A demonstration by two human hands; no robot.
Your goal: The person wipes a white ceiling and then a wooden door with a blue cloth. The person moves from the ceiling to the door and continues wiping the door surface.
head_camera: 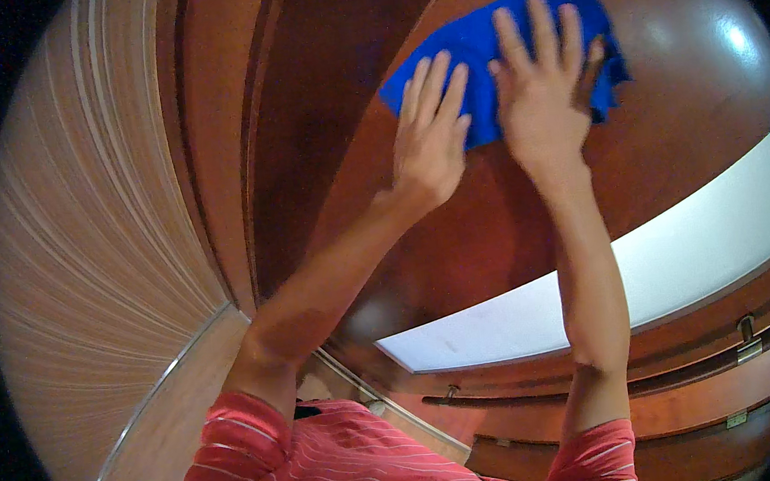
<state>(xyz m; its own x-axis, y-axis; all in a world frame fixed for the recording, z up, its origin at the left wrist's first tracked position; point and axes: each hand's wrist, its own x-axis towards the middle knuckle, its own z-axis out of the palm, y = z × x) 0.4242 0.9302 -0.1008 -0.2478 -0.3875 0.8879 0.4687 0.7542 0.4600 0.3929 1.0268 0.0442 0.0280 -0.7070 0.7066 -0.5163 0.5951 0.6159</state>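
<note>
A blue cloth [478, 43] lies spread against a glossy reddish-brown wood-look panel [672, 102], in the upper part of the view. On the cloth's left end, my left hand [428, 142] presses palm down with its fingers extended. My right hand [544, 106] bears on the right part, fingers spread, and holds the cloth to the surface. Beside the right little finger, the cloth's edge is bunched into folds. Both arms are stretched out, and both palms are hidden.
A white strip [480, 335] borders the glossy panel. Beyond it runs a dark handrail [681, 378] on metal brackets, with a small hinge [736, 420] near the right rim. At left stands a streaked wood-grain wall [86, 230], edged by a metal trim [165, 375].
</note>
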